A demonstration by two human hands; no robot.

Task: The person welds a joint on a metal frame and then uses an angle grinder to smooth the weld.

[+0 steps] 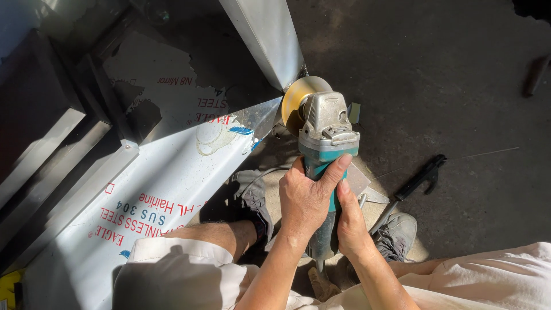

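Both my hands grip a teal and grey angle grinder (325, 135). My left hand (307, 198) wraps the top of its body, and my right hand (350, 221) holds the body from the right side, lower down. The grinder's yellowish disc (295, 95) sits against the corner where two shiny steel sheet pieces meet: an upright sheet (267, 34) and a folded steel section (172, 172) wrapped in white protective film with red and blue print.
Dark folded metal sections (46, 132) lie stacked at the left. A black tool (422, 178) and a thin rod lie on the concrete floor at the right. My grey shoes (399, 235) and bent knees are below the grinder. The grinder's cable runs near my left foot.
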